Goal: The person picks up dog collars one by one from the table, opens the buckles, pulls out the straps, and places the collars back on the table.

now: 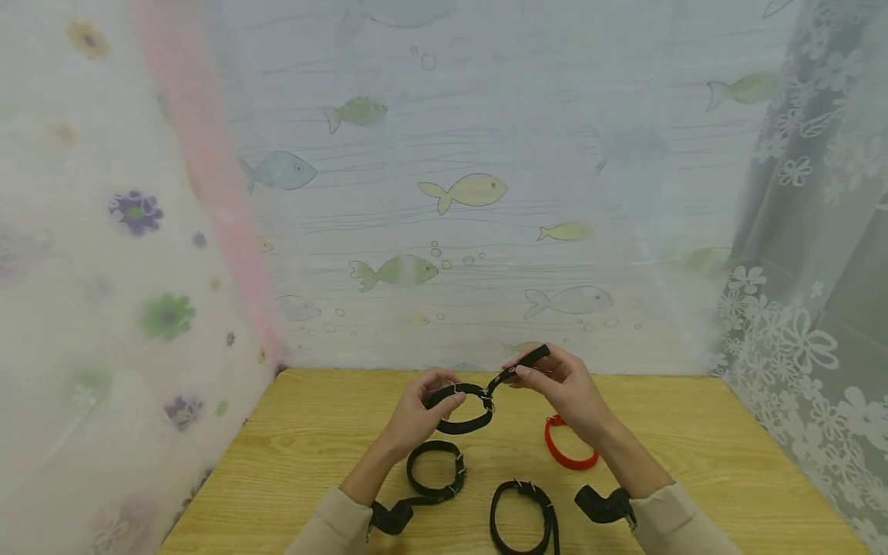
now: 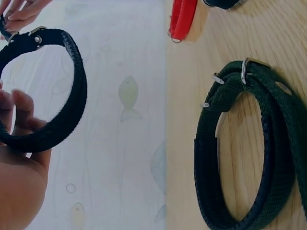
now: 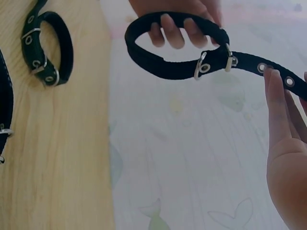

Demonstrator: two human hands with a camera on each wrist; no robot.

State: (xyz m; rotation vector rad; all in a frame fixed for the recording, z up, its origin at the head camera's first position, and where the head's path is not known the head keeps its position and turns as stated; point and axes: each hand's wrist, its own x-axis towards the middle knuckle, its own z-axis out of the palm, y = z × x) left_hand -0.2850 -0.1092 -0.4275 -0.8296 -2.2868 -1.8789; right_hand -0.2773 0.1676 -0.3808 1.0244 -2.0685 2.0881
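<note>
A dark buckled collar (image 1: 466,426) with metal eyelets is held up above the table, its strap threaded through the buckle into a loop. My left hand (image 1: 419,412) grips the loop's left side, with fingers inside it and the thumb in front. The strap's free end (image 3: 289,81) is pinched between the fingers and thumb of my right hand (image 1: 558,385). In the right wrist view, the D-ring and buckle (image 3: 229,58) show between the two hands. Below my left hand, apart from it, a dark green collar (image 2: 206,129) lies looped on the table.
On the wooden table (image 1: 319,432) lie a red collar (image 1: 572,464) near my right forearm and another dark collar (image 1: 494,516) at the front middle. Black wrist-worn devices (image 1: 602,505) sit by both cuffs. A fish-printed curtain (image 1: 486,254) hangs along the table's back edge.
</note>
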